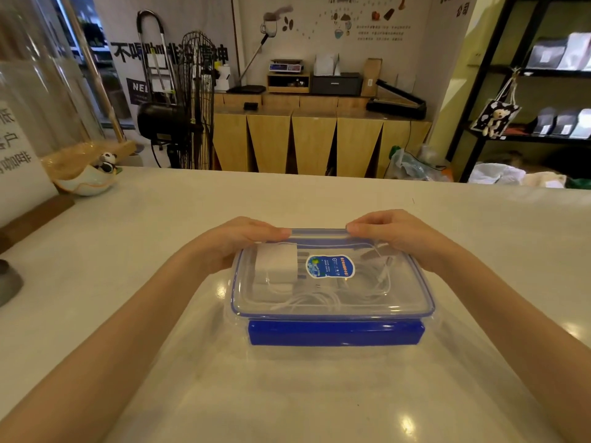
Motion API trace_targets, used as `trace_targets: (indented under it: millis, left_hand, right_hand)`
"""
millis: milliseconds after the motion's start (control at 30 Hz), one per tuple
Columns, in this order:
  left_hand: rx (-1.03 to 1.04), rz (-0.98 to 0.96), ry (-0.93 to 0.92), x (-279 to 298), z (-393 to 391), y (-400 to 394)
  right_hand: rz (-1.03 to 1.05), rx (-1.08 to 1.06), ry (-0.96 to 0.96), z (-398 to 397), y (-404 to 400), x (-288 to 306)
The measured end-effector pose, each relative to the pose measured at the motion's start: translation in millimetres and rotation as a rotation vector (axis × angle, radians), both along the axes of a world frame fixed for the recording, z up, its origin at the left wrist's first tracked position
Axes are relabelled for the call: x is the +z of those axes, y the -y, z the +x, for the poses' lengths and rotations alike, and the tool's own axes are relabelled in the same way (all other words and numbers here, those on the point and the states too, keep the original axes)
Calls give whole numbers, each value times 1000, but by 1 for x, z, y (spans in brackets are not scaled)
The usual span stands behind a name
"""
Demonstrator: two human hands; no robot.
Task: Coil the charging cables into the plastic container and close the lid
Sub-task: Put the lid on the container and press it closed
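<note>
A clear plastic container [332, 350] sits on the white counter with its transparent, blue-rimmed lid [409, 302] laid on top. Its near blue latch flap [335, 333] hangs down along the front side. Through the lid I see coiled white charging cables [307, 300] and a white charger plug [276, 262]. A blue sticker [330, 266] marks the lid's middle. My left hand [236, 241] grips the far left corner of the lid, thumb on the far rim. My right hand [393, 235] grips the far right corner the same way. The far latch is hidden behind my fingers.
A white bowl with a panda figure [92, 177] stands at the counter's far left beside a sign on a wooden stand [28, 206]. A dark object [8, 279] sits at the left edge. Beyond the counter are wooden cabinets [313, 142] and a fan [179, 113].
</note>
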State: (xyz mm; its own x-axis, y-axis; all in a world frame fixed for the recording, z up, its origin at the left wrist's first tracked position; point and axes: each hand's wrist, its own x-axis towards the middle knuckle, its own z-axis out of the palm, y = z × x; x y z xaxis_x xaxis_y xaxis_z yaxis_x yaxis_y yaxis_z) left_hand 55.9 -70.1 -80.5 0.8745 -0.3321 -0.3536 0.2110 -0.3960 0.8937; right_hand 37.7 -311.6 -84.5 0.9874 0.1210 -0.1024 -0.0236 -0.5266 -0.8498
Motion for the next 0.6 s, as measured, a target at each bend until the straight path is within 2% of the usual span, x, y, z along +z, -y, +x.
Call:
trace_targets:
  millis: [100,167,333,600]
  left_hand:
    - [50,-52,145,-2,-1,1]
    - [51,-89,153,-3,-2,0]
    - [47,-96,197,-1,-5,1]
    - [62,-80,278,-1,-4,1]
  right_hand:
    - [62,-21,160,0,0,1]
    - [76,-7,209,-2,0,2]
    - [20,40,169,-4,-2,3]
    - [31,36,219,-2,0,5]
